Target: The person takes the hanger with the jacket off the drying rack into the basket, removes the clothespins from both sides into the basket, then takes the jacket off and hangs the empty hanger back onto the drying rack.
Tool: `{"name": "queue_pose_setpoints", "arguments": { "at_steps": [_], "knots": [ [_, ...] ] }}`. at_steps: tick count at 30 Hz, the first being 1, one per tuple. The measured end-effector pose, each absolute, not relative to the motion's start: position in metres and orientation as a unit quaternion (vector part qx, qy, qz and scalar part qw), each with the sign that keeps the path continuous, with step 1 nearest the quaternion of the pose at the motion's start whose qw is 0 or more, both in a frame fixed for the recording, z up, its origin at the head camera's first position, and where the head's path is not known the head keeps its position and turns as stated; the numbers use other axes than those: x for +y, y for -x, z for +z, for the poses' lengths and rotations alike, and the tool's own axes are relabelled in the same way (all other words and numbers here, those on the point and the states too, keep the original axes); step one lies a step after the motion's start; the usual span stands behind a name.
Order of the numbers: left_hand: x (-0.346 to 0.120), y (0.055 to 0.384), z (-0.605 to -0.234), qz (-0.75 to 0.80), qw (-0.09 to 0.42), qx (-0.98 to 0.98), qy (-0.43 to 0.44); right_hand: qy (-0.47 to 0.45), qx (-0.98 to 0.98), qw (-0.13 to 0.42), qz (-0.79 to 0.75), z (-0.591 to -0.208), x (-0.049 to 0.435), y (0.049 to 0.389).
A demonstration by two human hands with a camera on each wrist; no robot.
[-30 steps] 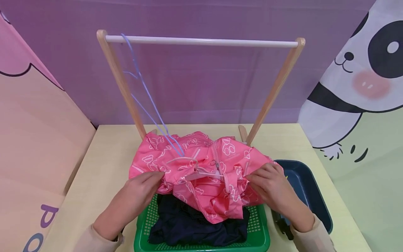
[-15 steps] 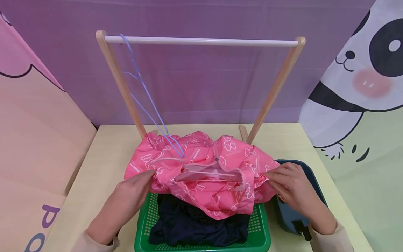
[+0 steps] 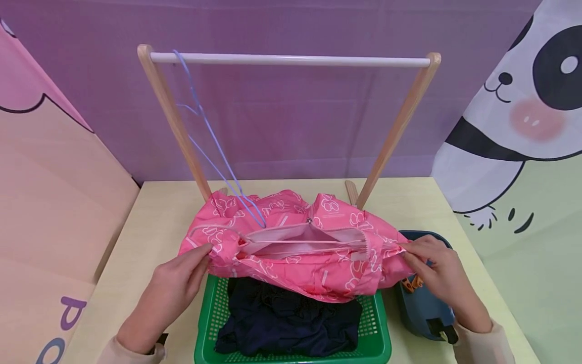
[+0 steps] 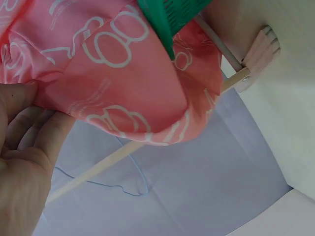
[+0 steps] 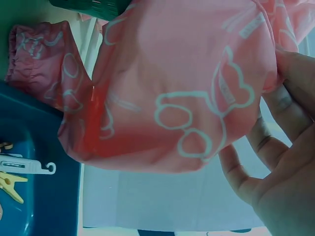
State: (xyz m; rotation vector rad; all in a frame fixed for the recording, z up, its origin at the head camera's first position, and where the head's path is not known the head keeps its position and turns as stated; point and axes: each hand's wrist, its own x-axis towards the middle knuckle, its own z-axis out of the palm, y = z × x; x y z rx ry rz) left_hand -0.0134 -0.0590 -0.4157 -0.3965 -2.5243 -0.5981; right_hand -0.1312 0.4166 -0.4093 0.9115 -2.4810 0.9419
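A pink jacket (image 3: 313, 278) with white line prints and a zipper lies spread over the back of the green basket. My left hand (image 3: 170, 283) pinches its left side between thumb and fingers; the left wrist view shows that hand (image 4: 29, 152) at the fabric's edge. On the opposite side, my right hand (image 3: 443, 273) pinches the cloth, also seen in the right wrist view. Between the hands the zipped opening gapes wide. Across it runs a thin pale hanger (image 3: 297, 242), mostly hidden in the jacket, with a pale curved piece to its left.
Dark navy cloth (image 3: 291, 323) fills the green basket (image 3: 384, 338). Behind stands a wooden rack with a white rail (image 3: 291, 59), a blue hanger (image 3: 211, 126) hooked at its left. A blue tray (image 5: 54, 191) holding clips sits at the right.
Both hands have moved apart, the right one farther. The jacket's opening has been stretched wider, its front edge has risen, and more of the navy cloth shows.
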Motion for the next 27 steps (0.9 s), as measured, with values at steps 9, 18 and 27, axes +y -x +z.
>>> {"name": "queue_pose_setpoints", "arguments": {
  "at_steps": [9,18,27],
  "knots": [
    [-0.063,0.012,-0.420,-0.258,0.257,-0.923,0.124,-0.294,-0.879,0.137,0.350,-0.414,0.421,0.133],
    [-0.066,0.012,-0.422,-0.267,0.261,-0.921,0.109,-0.277,-0.885,0.115,0.357,-0.419,0.425,0.137],
    [-0.067,0.011,-0.424,-0.265,0.269,-0.920,0.107,-0.264,-0.891,0.101,0.356,-0.422,0.426,0.138]
  ]
}}
